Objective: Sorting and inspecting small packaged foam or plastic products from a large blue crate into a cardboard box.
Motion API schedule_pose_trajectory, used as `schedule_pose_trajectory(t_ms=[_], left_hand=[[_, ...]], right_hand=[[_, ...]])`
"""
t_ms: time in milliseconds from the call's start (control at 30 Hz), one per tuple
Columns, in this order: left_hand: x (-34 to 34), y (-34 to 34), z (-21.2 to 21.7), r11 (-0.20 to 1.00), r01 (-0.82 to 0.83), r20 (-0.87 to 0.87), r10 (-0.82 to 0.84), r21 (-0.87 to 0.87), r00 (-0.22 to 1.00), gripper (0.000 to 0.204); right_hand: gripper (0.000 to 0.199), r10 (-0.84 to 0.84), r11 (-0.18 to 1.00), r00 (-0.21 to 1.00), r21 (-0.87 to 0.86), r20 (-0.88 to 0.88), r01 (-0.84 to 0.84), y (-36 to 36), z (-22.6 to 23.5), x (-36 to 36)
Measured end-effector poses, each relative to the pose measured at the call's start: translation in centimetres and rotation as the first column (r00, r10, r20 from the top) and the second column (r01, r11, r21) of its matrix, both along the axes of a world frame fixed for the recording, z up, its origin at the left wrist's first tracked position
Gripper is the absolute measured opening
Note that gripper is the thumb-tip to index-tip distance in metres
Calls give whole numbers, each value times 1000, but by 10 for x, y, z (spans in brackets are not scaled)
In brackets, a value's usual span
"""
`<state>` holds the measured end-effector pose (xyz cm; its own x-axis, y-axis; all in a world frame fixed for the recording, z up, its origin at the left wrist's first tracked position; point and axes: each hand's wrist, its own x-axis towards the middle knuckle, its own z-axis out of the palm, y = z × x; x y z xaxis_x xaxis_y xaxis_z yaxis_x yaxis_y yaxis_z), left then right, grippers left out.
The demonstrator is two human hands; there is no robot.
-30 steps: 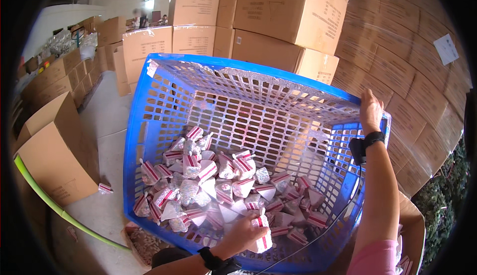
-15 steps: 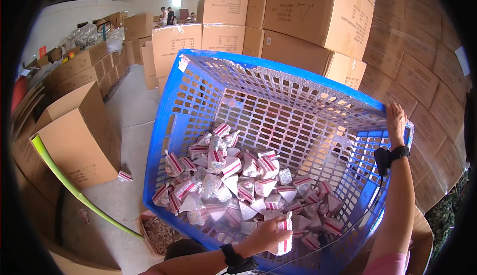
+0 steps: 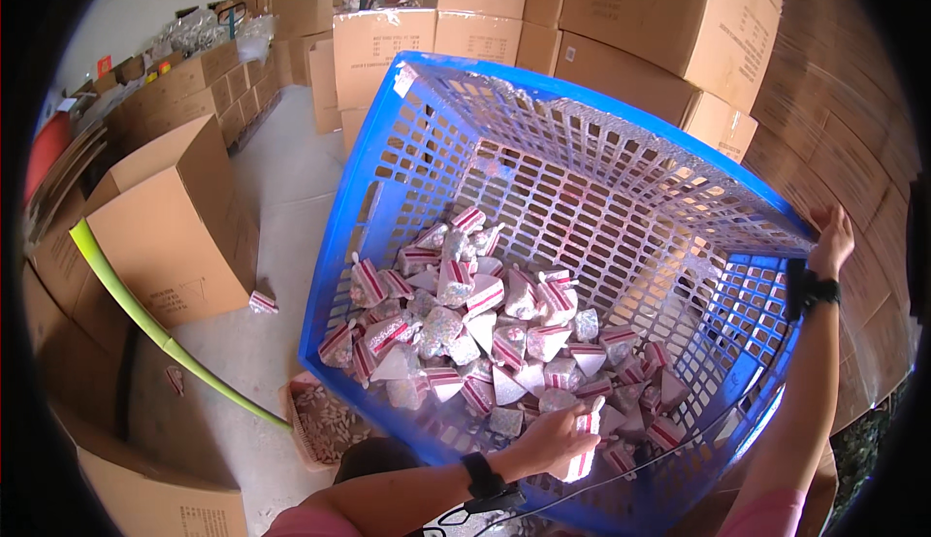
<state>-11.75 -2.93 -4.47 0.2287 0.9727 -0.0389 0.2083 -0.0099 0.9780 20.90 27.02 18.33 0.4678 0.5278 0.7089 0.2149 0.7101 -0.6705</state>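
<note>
A large blue plastic basket (image 3: 351,197) with slotted walls leans toward me. Many wedge-shaped cake-slice ornaments (image 3: 485,294), silvery white with dark pink stripes, lie heaped on its lower side. Over the near part of the heap, my left hand (image 3: 555,443) is closed around one cake-slice ornament (image 3: 585,445), its striped face showing. At the basket's right corner my right hand (image 3: 831,243) grips the blue rim, the fingers partly hidden. A dark band with a small device sits on each wrist, and a thin cable crosses the basket's near side.
An open cardboard box (image 3: 165,236) stands at left, beside a curved yellow-green strip (image 3: 160,338). A small pink basket (image 3: 308,430) with pale pieces sits below the blue one. Stacked cartons (image 3: 621,81) rise behind and right. A stray ornament (image 3: 263,302) lies on the floor. People are far back.
The view has shifted, so the basket, boxes and both hands appear further right and somewhat higher. My left hand still holds the ornament; my right stays on the rim.
</note>
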Motion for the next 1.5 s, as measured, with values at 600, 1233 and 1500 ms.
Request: schedule_pose_trajectory(t_ms=[600, 1233, 1500], left_hand=[[21, 11, -40, 997, -69, 357, 57, 21, 933, 34], [40, -43, -17, 866, 452, -254, -397, 216, 882, 22], [38, -44, -9, 686, 694, 373, -599, -217, 709, 28]], right_hand=[[19, 885, 318, 398, -938, 241, -139, -274, -213, -136], [31, 913, 259, 392, -901, 111, -347, -344, -205, -104], [28, 841, -299, 209, -750, -499, -591, -342, -201, -89]])
